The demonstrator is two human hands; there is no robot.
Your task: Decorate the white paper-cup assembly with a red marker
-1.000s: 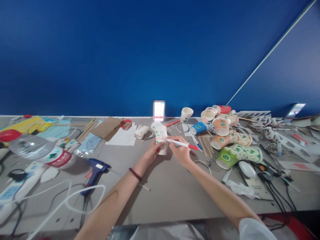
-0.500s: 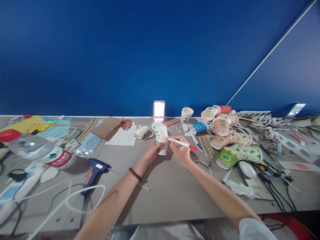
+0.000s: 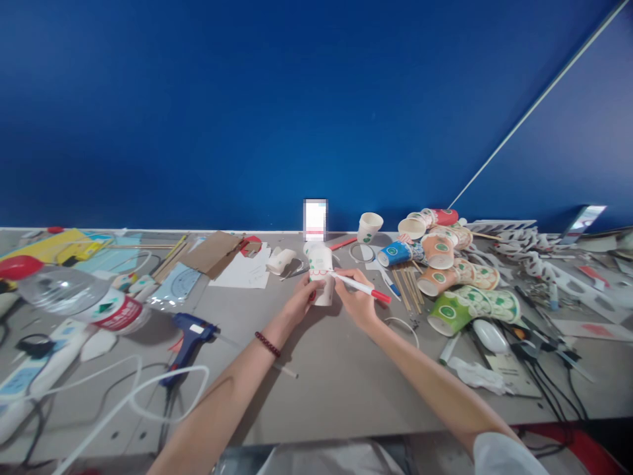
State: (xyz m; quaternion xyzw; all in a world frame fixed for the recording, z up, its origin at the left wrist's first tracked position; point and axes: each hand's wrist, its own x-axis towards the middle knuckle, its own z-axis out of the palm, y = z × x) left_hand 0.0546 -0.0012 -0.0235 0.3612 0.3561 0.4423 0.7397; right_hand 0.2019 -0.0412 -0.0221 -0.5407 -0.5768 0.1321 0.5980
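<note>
My left hand (image 3: 299, 302) is wrapped round a white paper cup (image 3: 320, 267) that stands upside down on the grey table (image 3: 326, 382). A wavy red line runs across the cup's side. My right hand (image 3: 359, 302) pinches a white pen with a red cap (image 3: 363, 288), its tip touching the cup's right side. A dark bead bracelet (image 3: 267, 344) sits on my left wrist.
A heap of coloured paper cups (image 3: 455, 274) and wooden sticks (image 3: 408, 287) lies to the right. A blue glue gun (image 3: 190, 336), a lying water bottle (image 3: 74, 293), a white cable and a power strip are on the left. Cardboard and paper lie behind.
The pen tip has shifted slightly along the cup's side. My left hand keeps the cup in the same place.
</note>
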